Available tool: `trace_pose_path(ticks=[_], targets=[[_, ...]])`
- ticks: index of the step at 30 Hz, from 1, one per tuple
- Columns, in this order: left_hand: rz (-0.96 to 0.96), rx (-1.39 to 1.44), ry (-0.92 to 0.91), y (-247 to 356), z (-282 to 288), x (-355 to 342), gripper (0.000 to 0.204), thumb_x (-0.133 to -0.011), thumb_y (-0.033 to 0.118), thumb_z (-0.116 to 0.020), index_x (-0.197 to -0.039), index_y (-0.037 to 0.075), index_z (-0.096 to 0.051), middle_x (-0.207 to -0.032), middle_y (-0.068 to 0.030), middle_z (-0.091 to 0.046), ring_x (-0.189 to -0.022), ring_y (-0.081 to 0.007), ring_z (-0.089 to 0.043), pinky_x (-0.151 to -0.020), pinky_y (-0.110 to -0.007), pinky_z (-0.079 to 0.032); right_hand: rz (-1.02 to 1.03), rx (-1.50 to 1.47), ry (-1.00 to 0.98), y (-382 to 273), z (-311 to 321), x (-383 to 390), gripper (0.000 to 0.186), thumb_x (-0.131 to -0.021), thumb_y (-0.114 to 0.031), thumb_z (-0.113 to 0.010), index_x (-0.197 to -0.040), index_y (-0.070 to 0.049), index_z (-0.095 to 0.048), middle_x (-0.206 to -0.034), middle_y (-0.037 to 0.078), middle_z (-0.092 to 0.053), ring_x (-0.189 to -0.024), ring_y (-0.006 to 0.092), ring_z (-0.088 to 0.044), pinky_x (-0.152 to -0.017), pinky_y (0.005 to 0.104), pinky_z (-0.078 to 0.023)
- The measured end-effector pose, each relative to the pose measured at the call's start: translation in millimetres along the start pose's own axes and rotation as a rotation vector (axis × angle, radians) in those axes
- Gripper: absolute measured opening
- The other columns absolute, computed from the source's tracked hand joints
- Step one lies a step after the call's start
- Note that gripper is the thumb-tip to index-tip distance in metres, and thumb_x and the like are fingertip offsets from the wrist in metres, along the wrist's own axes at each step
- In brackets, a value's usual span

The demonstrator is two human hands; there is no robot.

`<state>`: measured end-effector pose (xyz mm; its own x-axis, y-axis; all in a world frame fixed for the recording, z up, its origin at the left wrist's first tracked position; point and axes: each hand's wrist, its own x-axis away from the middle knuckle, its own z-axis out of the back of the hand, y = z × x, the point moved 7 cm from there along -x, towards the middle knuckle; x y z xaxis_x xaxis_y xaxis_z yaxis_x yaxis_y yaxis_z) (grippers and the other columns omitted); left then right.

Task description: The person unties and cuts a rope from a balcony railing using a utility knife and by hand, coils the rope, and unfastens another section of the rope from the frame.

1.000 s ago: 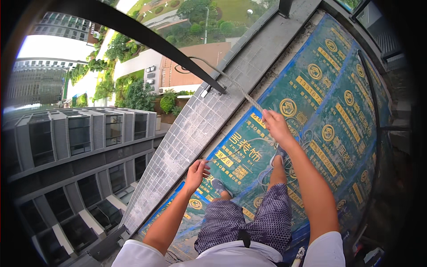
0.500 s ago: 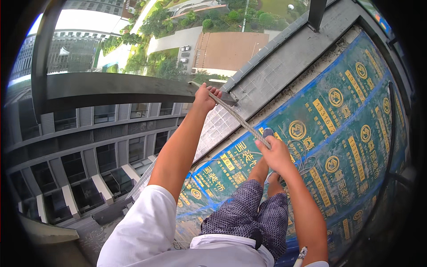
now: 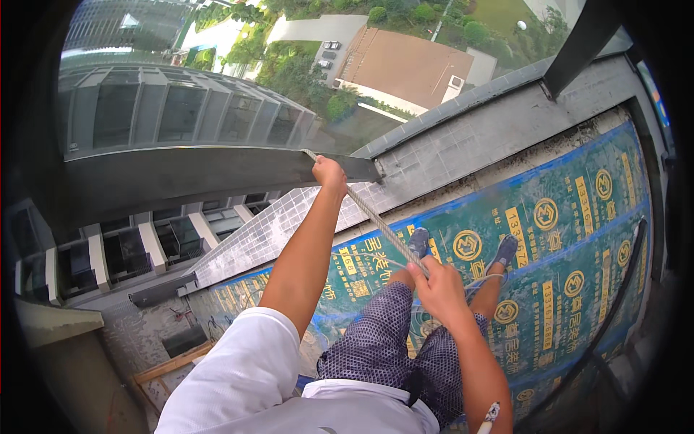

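Note:
A thick grey-white rope [image 3: 377, 221] runs slantwise between my two hands. Close against the dark metal beam [image 3: 217, 172], my left hand [image 3: 330, 173] is closed round its upper part. From there the rope passes over the beam's top edge and out of sight beyond it. Nearer my body, my right hand [image 3: 438, 286] grips the lower part in front of my thigh. Slack rope trails below the right hand, near my legs; much of it is hidden by my hand and shorts.
Green protective sheeting [image 3: 463, 286] with blue tape covers the floor under my feet. A grey tiled ledge [image 3: 484, 123] borders it. Past the beam is a deep drop to trees, a brown paved area [image 3: 405, 65] and parked cars. A dark hose-like line [image 3: 614, 311] lies at the right.
My view has tilted and shifted. My right hand has come lower and closer to my body, still on the rope. My feet now stand apart, the right one farther forward.

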<state>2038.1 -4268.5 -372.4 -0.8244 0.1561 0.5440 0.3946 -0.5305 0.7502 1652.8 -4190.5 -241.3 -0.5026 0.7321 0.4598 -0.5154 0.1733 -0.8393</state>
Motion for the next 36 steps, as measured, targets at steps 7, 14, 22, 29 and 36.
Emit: trace_pose_path(ticks=[7, 14, 22, 29, 36], targets=[[-0.224, -0.069, 0.291, -29.3, -40.2, 16.8, 0.048, -0.112, 0.032, -0.034, -0.112, -0.011, -0.056, -0.115, -0.0303, -0.064, -0.104, -0.0409, -0.063, -0.093, -0.046, -0.048, -0.059, -0.068, -0.137, 78.7, 42.4, -48.5, 0.032, -0.102, -0.028, -0.063, -0.088, 0.0, -0.06, -0.058, 0.018, -0.053, -0.05, 0.0317, -0.053, -0.051, 0.042, -0.038], [-0.165, 0.206, 0.244, -86.2, -46.6, 37.5, 0.033, -0.111, 0.034, -0.035, -0.088, 0.01, -0.038, -0.061, 0.0, -0.038, -0.042, -0.0126, -0.035, -0.036, -0.031, -0.025, 0.021, 0.027, -0.161, 103.8, 106.0, -34.3, 0.034, -0.101, -0.03, -0.064, -0.085, 0.0, -0.06, -0.058, 0.02, -0.055, -0.053, 0.0366, -0.055, -0.051, 0.0452, -0.039], [-0.237, 0.072, 0.144, -73.4, -28.4, 49.2, 0.033, -0.112, 0.034, -0.034, -0.086, 0.014, -0.035, -0.058, 0.0034, -0.033, -0.04, -0.0086, -0.029, -0.036, -0.03, -0.022, -0.238, 0.141, -0.451, 140.4, 79.0, -88.3, 0.044, -0.102, -0.04, -0.06, -0.093, 0.003, -0.066, -0.095, 0.028, -0.067, -0.088, 0.0397, -0.066, -0.076, 0.0469, -0.049], [-0.265, 0.042, 0.05, -90.0, -9.8, 70.2, 0.033, -0.113, 0.033, -0.038, -0.089, 0.011, -0.045, -0.064, 0.0021, -0.042, -0.05, -0.008, -0.04, -0.043, -0.029, -0.034, 0.173, -0.238, -0.217, -10.7, -80.0, -261.6, 0.057, -0.099, -0.044, -0.061, -0.127, 0.006, -0.064, -0.12, 0.029, -0.068, -0.116, 0.041, -0.066, -0.101, 0.0434, -0.05], [-0.498, -0.323, -0.076, -66.4, 5.4, 103.0, 0.035, -0.087, 0.022, -0.077, -0.105, -0.003, -0.061, -0.098, -0.0139, -0.071, -0.088, -0.0211, -0.068, -0.077, -0.036, -0.053, 0.025, -0.248, -0.338, -69.5, -192.5, -322.4, 0.046, -0.104, -0.034, -0.053, -0.101, 0.01, -0.069, -0.11, 0.037, -0.067, -0.11, 0.0511, -0.064, -0.096, 0.0536, -0.05]])
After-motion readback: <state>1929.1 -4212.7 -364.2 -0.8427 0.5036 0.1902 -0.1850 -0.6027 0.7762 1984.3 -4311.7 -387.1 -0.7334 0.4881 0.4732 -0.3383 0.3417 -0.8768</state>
